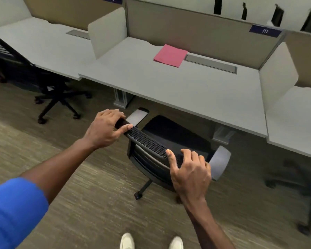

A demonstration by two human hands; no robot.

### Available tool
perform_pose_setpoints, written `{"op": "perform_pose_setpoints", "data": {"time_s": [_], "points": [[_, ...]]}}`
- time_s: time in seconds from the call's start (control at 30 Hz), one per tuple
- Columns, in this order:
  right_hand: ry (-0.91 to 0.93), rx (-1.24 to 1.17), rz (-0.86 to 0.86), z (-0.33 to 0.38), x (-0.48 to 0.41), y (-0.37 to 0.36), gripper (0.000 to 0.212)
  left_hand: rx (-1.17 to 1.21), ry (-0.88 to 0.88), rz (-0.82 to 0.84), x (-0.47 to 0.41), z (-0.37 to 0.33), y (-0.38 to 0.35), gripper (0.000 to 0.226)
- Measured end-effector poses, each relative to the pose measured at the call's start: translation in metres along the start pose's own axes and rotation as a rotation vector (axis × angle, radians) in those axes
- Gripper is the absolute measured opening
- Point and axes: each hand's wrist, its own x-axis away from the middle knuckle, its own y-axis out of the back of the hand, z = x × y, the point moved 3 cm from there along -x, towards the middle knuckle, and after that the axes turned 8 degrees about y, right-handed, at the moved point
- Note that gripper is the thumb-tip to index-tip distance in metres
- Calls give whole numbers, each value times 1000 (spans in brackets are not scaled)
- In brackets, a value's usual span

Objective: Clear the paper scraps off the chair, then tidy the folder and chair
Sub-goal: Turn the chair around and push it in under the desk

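a black mesh-backed office chair [151, 142] stands on the carpet at the near edge of a pale grey tabletop [187, 87], its dark seat partly tucked beneath and its two grey armrests showing on either side. both hands grip the top rim of the backrest: the left hand [106, 130] is curled over the left end with fingers wrapped across the top and thumb pressed along the near face, and the right hand [190, 169] is closed over the right end, thumb pointing up along the mesh. the seat shows no scraps, though part of it is hidden by the backrest. a pink folder [170, 55] lies flat and closed toward the back of the tabletop, just beside a grey cable slot [211, 62] and well apart from the chair. a blue sleeve [13, 211] covers the left upper arm, and two white shoes [151, 242] stand on the carpet [79, 203] behind the chair. a second black chair [25, 67] sits at the neighbouring desk to the left.
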Motion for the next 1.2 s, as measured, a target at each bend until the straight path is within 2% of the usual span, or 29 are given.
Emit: {"op": "perform_pose_setpoints", "data": {"time_s": [0.13,0.43,0.93,1.2], "points": [[-69,58,-23,-27,7,0,66,-32,-89,120,-11,20,-9,70],[-20,32,-130,-45,-10,5,47,8,-96,44,2,33,-25,50],[39,-12,-267,-58,-38,-7,55,48,-20,-97,-8,29,-32,37],[64,9,-292,-75,-54,-14,45,76,10,-122,-18,16,-38,39]]}}
